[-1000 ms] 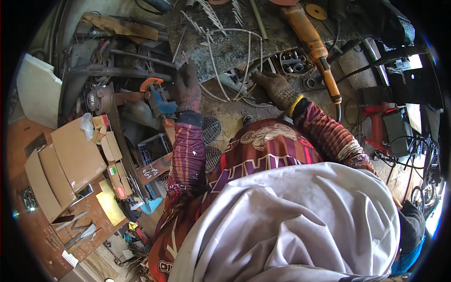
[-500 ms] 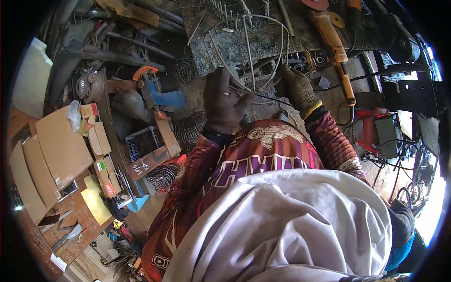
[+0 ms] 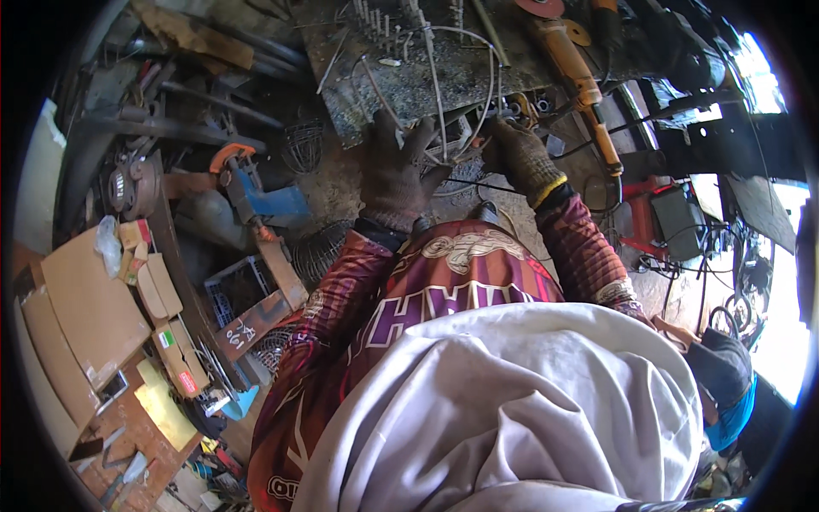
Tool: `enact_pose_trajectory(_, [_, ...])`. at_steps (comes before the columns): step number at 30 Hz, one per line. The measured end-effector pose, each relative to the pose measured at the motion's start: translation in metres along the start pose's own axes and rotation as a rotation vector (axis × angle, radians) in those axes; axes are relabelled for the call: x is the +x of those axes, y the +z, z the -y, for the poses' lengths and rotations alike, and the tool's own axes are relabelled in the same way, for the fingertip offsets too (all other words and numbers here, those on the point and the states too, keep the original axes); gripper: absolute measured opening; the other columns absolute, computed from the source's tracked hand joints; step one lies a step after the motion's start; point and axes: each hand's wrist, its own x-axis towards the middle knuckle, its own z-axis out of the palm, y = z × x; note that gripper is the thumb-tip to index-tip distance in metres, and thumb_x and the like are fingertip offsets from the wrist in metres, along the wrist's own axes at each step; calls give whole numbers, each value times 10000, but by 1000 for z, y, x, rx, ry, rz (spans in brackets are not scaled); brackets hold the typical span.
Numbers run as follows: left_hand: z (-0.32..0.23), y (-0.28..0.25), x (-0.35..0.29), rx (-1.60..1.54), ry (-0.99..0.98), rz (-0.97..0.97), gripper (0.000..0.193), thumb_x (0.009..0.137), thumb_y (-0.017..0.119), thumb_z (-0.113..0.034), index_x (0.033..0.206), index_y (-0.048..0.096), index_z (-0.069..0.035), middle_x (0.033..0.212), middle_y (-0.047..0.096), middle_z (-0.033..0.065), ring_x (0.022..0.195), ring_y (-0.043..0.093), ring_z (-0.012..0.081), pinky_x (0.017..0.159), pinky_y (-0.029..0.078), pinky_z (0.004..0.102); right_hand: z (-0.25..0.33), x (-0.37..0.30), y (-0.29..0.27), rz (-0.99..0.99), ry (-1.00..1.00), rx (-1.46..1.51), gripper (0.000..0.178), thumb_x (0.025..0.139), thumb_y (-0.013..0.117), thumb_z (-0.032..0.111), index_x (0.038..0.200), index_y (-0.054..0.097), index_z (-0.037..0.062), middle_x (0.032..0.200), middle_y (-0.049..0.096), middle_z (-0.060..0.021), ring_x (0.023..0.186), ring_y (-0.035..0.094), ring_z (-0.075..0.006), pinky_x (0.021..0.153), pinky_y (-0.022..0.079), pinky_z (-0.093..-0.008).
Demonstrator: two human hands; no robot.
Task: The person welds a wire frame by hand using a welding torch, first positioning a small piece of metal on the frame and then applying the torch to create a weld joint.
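A round frame of bent metal wire (image 3: 438, 94), with a hoop and long ribs, stands in front of me at the near edge of the worktable. My left hand (image 3: 395, 175), in a dark work glove, is at the hoop's near left side. Its thumb points right and its fingers reach forward, a little apart, with the wire running in between them. Closed around the hoop's near right side is my right hand (image 3: 522, 158), in a knit glove with a yellow cuff. The exact contact under the left fingers is partly hidden.
The grimy metal worktable (image 3: 341, 111) carries several upright pins (image 3: 380, 21) and a rod. An orange angle grinder (image 3: 572, 64) lies to the right. At the left are a blue clamp (image 3: 273, 200), wire baskets (image 3: 303, 147) and cardboard boxes (image 3: 85, 316). Another person (image 3: 725, 384) is at lower right.
The whole view has shifted, so the table sits farther left and higher. The wire frame looks slightly turned, and my left fingers have spread farther apart. My right hand stays at the hoop.
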Motion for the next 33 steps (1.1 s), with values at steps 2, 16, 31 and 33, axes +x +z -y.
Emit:
enact_pose_trajectory(2, [-2, 0, 1, 34, -30, 175, 649, 713, 850, -408, 1258, 618, -141, 1140, 592, 206, 1046, 573, 402, 953, 409, 548, -4, 3, 0, -39, 3, -27, 382, 976, 615, 342, 1122, 668, -8, 802, 642, -67, 654, 615, -166, 593, 513, -318])
enact_pose_trajectory(16, [-1, 1, 14, 7, 117, 174, 393, 768, 801, -442, 911, 653, -107, 755, 613, 110, 711, 615, 342, 684, 455, 481, 11, 1, -9, -359, -402, -444, 517, 966, 618, 403, 1256, 598, -24, 888, 673, -93, 715, 647, -176, 644, 534, -334])
enact_pose_trajectory(31, [-2, 5, 17, -50, 91, 151, 416, 750, 825, -448, 963, 688, -119, 816, 659, 114, 762, 632, 357, 681, 477, 482, 108, 62, -17, -423, -484, -1266, 426, 960, 537, 385, 1285, 606, 119, 1086, 695, -219, 1032, 662, -408, 891, 521, -503])
enact_pose_trajectory(33, [-4, 4, 17, -62, 57, 187, 413, 757, 822, -448, 959, 688, -113, 804, 653, 122, 750, 636, 357, 666, 479, 480, 101, 63, -14, -486, -594, -1205, 436, 961, 535, 389, 1285, 596, 103, 1079, 695, -220, 1025, 662, -411, 880, 522, -506])
